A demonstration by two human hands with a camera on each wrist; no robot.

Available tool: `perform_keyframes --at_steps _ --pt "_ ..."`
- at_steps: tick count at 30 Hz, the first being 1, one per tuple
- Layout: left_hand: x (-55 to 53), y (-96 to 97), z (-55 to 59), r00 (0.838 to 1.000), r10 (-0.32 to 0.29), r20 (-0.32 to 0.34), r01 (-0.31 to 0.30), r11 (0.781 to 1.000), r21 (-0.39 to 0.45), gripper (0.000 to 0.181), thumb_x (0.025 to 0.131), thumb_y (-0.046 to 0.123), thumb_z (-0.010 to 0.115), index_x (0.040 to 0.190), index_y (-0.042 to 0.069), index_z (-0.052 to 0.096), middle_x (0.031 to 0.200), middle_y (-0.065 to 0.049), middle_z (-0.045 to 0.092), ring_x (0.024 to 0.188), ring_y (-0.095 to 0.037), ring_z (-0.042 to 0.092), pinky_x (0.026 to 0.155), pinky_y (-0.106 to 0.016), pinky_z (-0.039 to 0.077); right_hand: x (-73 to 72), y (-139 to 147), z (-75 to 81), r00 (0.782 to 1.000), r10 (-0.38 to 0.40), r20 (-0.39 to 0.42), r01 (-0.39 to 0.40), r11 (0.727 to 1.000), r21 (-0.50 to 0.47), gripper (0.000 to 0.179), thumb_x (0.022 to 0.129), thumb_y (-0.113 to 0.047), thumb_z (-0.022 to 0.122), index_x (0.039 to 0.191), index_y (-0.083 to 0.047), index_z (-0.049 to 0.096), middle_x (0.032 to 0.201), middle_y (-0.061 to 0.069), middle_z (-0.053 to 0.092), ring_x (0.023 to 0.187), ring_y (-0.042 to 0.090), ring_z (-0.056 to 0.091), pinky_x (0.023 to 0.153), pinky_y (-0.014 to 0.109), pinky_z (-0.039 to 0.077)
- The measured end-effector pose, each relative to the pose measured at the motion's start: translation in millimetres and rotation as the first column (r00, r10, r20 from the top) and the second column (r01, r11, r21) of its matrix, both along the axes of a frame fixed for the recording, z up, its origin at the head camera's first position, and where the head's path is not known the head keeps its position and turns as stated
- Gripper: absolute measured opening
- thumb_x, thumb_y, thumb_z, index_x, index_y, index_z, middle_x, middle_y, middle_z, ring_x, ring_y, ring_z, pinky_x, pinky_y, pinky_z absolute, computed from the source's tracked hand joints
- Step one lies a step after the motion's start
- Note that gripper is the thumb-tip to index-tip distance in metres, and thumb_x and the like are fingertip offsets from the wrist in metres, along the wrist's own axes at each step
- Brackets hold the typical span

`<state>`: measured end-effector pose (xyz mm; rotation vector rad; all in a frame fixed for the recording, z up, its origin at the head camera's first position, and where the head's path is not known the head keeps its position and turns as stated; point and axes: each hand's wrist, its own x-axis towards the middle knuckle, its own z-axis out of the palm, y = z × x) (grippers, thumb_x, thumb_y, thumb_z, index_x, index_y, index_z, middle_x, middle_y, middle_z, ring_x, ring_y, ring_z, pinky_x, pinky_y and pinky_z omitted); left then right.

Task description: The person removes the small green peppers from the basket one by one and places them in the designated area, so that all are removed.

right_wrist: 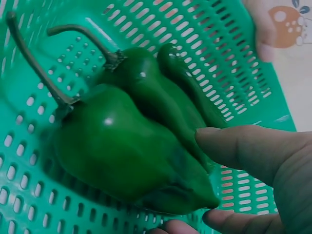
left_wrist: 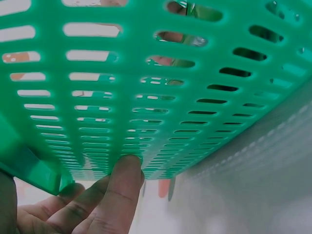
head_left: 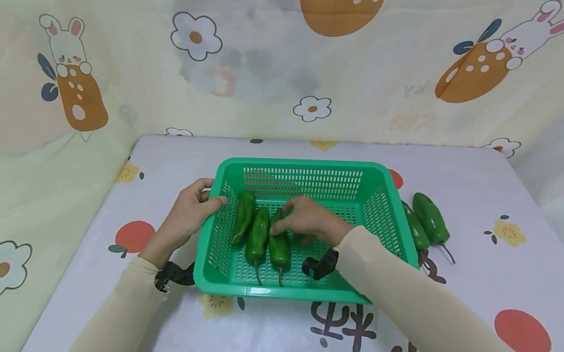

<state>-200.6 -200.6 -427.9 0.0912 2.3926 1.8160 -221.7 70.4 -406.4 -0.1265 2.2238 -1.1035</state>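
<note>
A green plastic basket point(head_left: 295, 296) with slotted walls stands on the table, three green peppers lying in its left half. My left hand point(head_left: 191, 206) grips its left rim, thumb over the edge; in the left wrist view the fingers point(left_wrist: 124, 190) touch the outer wall. Inside the basket, my right hand point(head_left: 308, 219) is at the far end of the rightmost pepper point(head_left: 280, 250). In the right wrist view its thumb point(right_wrist: 239, 141) and fingers stand apart around the tip of that pepper point(right_wrist: 122, 146). Beside it lie the middle pepper point(head_left: 257, 236) and the leftmost pepper point(head_left: 244, 218).
Two more green peppers lie on the table just right of the basket, the outer pepper point(head_left: 431, 217) and the inner pepper point(head_left: 415, 227), partly behind the rim. A patterned cloth point(head_left: 478, 219) covers the table. Printed curtains point(head_left: 250, 81) hang behind it and at the sides.
</note>
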Motion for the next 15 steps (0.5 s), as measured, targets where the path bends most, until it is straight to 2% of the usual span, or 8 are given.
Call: perform_keyframes --at_steps 9,15 --pt "-0.3 0.4 0.3 1.0 0.003 -0.003 -0.003 1.0 0.002 0.045 0.102 0.015 0.062 0.142 -0.001 0.05 0.116 -0.03 0.07 0.081 -0.031 0.079 0.067 -0.04 0.067 1.5 -9 -1.8 1.0 0.014 -0.026 -0.013 0.999 0.044 0.077 0.087 -0.018 0.082 0.15 0.007 0.045 0.141 0.022 0.057 0.103 0.031 0.066 0.081 0.049 0.065" --pt "0.1 0.6 1.1 1.0 0.001 -0.003 -0.001 1.0 -0.003 0.044 0.102 0.015 0.061 0.141 -0.001 0.05 0.116 -0.03 0.07 0.081 -0.031 0.078 0.067 -0.039 0.067 3.5 -15 -2.5 0.999 0.012 -0.036 -0.011 0.999 0.043 0.059 0.087 -0.013 0.082 0.136 0.005 0.056 0.134 0.019 0.06 0.1 0.028 0.069 0.072 0.044 0.066"
